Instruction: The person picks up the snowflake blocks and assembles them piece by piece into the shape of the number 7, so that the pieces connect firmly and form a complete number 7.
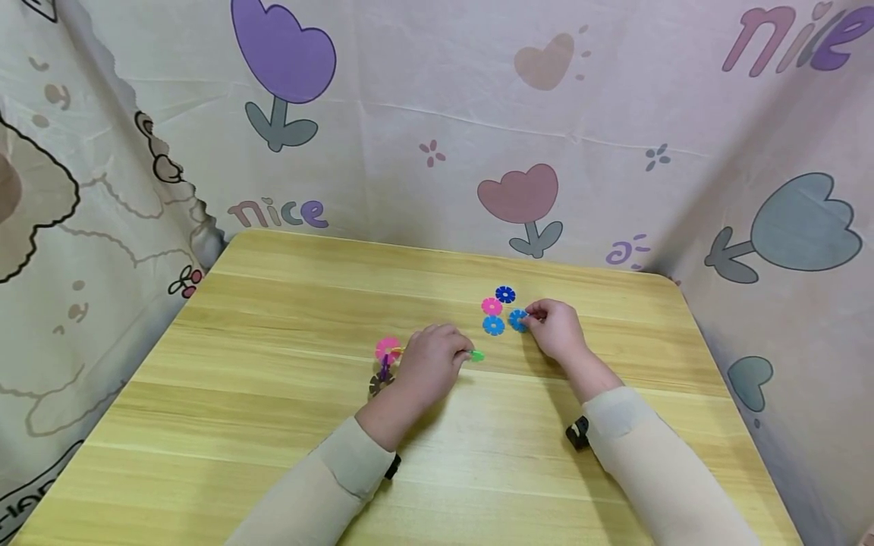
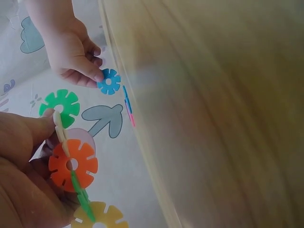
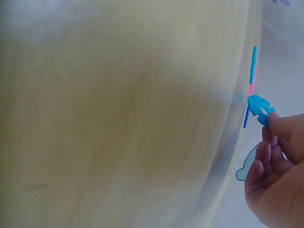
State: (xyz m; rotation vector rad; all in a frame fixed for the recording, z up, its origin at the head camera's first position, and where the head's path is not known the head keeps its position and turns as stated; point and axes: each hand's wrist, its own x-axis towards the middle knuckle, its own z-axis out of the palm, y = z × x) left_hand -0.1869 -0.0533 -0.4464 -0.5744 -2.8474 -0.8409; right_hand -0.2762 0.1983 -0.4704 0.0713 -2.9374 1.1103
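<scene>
My left hand (image 1: 432, 364) grips a chain of notched plastic discs above the table. In the left wrist view a green disc (image 2: 66, 102), a white disc (image 2: 61, 128), an orange disc (image 2: 80, 175) and a yellow disc (image 2: 111, 219) show in that chain, slotted into one another. From its other end, a pink disc (image 1: 386, 349), a purple disc (image 1: 385, 368) and a brown disc (image 1: 376, 383) stick out left of the hand. My right hand (image 1: 558, 331) pinches a light-blue disc (image 2: 109, 81) between thumb and forefinger, tilted up off the table in the right wrist view.
Beside the right hand, a dark-blue disc (image 1: 505, 294), a pink disc (image 1: 492, 306) and another light-blue disc (image 1: 494, 325) lie flat on the wooden table (image 1: 273, 303). A printed cloth (image 1: 410, 91) hangs behind the table's far edge and along its sides.
</scene>
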